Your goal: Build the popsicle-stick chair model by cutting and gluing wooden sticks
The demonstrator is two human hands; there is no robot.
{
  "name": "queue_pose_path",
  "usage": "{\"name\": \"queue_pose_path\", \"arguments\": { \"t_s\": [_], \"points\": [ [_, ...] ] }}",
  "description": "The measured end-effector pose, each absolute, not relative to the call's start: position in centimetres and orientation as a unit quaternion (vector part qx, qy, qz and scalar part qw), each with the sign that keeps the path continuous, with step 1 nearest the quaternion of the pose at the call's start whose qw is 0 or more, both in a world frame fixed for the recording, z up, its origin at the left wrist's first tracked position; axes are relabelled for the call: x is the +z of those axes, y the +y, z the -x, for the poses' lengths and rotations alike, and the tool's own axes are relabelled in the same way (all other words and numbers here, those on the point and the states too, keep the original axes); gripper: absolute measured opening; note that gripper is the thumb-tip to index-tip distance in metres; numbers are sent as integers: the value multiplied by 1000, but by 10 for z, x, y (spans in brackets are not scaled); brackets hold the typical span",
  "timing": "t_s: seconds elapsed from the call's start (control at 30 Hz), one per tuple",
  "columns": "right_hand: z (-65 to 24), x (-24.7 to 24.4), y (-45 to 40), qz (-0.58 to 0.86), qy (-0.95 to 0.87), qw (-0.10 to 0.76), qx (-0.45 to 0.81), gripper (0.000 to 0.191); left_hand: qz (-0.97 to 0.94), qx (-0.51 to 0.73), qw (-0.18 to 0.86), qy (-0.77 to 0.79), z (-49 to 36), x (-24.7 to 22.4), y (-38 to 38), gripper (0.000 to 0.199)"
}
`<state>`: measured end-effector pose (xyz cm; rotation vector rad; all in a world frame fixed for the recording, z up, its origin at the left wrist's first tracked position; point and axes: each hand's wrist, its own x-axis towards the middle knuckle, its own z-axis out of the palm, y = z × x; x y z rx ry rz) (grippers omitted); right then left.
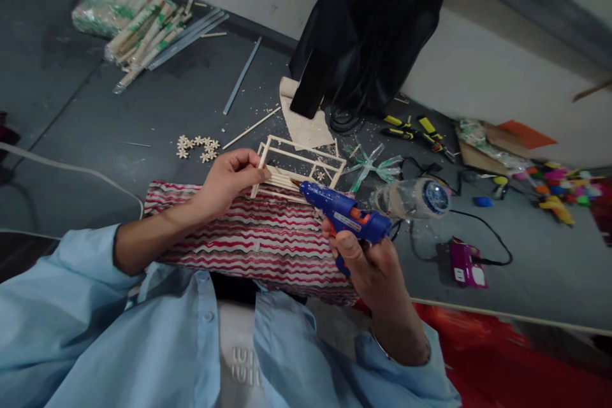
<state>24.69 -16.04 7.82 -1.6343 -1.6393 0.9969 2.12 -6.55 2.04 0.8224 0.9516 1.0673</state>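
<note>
My left hand (233, 180) pinches the left end of a small box-shaped frame (306, 156) built of thin wooden sticks. Wrapped round the handle of a blue glue gun (342, 207) is my right hand (366, 258). The gun's nozzle points left, at the sticks along the frame's lower side; whether it touches them I cannot tell. A small flower-shaped wooden piece (320, 175) shows within the frame's right end. Beneath the frame and both hands lies a red-and-white striped cloth (258, 242), at the table's front edge.
Flower-shaped wooden pieces (197, 146) lie left of the frame. Behind it are a phone (308, 86) and a black bag (368, 32). Rightward stand a clear bottle (406, 197), pliers (411, 131) and a purple power box (467, 264) with a cord. Bundled sticks (146, 35) lie back left.
</note>
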Motion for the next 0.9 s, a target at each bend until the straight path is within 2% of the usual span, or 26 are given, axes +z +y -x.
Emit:
{"name": "queue_pose_path", "arguments": {
  "t_s": [0.9],
  "points": [
    [-247,80,-150,627,-614,302,372,33,-378,477,676,417,-21,21,-65,19]
  ]
}}
